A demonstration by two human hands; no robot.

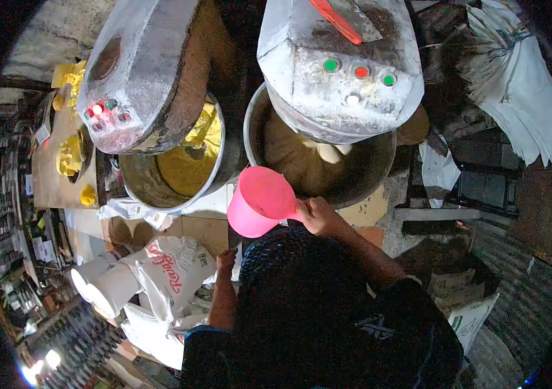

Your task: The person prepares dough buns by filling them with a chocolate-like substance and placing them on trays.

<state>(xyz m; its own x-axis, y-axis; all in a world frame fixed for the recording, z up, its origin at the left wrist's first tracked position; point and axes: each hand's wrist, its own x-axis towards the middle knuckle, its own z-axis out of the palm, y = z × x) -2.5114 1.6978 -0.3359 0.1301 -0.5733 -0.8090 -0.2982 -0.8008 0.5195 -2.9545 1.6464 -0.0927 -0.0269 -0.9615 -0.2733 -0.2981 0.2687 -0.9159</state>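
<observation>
My right hand is wrapped round the handle of a pink plastic scoop, its open mouth facing up. The scoop is just in front of the near rim of the right mixer bowl, which holds brownish contents with pale lumps under the mixer head. Lower and to the left, my left hand hangs beside a white printed sack; its fingers look curled, but whether they hold anything is too small to tell. The left mixer bowl contains a yellow mass.
A second mixer head stands over the left bowl. On the right machine lies a red-handled scraper. White buckets are at lower left, a wooden table with yellow pieces at far left. White sacks hang at upper right.
</observation>
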